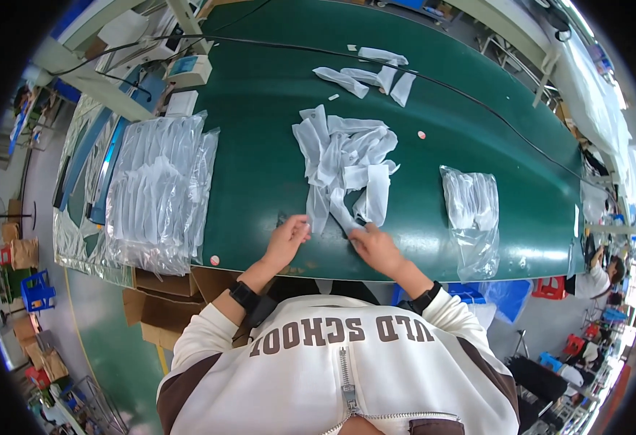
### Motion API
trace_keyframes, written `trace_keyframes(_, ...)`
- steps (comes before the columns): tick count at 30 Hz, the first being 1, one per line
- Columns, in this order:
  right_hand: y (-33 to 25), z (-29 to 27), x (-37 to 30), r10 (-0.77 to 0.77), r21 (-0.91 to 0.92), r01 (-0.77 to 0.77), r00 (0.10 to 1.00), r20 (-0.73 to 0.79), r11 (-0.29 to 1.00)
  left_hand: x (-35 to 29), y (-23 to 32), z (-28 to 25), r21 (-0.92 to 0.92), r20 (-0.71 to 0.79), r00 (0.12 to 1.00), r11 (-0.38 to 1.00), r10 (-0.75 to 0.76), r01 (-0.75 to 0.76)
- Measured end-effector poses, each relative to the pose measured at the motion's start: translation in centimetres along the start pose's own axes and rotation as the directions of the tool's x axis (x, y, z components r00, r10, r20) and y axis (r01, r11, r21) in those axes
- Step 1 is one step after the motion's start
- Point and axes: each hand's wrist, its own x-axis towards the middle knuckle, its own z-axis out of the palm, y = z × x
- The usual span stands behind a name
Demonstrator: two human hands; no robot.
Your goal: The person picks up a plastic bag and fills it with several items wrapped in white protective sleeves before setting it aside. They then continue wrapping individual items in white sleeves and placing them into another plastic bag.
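A loose heap of whitish, translucent strip-like sleeves (347, 148) lies on the green table in front of me. My right hand (378, 250) is closed on the near end of one white sleeve (342, 212), which reaches back into the heap. Beside the heap's near left side is my left hand (287, 241), its fingers curled in toward the thumb. Whatever it may hold is too small or hidden to make out. Another sleeve (318, 210) hangs out of the heap close to those fingertips.
Clear bags packed with white sleeves (160, 188) fill the table's left side; a smaller filled bag (470, 203) lies at right. Several loose sleeves (387, 72) are farther back. A black cable (434, 76) crosses above the table. Cardboard boxes (162, 304) stand below the front edge.
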Motion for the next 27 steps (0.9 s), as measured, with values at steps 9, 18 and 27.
trace_keyframes(9, -4.8, -2.3, -0.5, -0.174, 0.281, 0.218, 0.970, -0.172, 0.935, 0.4, 4.2, 4.8, -0.396, 0.389, 0.889, 0.827, -0.243, 0.399)
trace_keyframes(18, -1.5, -6.9, 0.1, -0.079, 0.362, 0.156, 0.973, -0.218, 0.919, -1.9, 4.8, 8.9, 0.066, 0.206, 0.972, 0.989, 0.115, -0.131)
trace_keyframes(27, 4.6, -8.9, 6.1, -0.214, 0.075, 0.269, 0.881, -0.422, 0.960, -5.5, 6.4, 13.1, 0.280, 0.018, 0.995, 0.955, 0.099, -0.101)
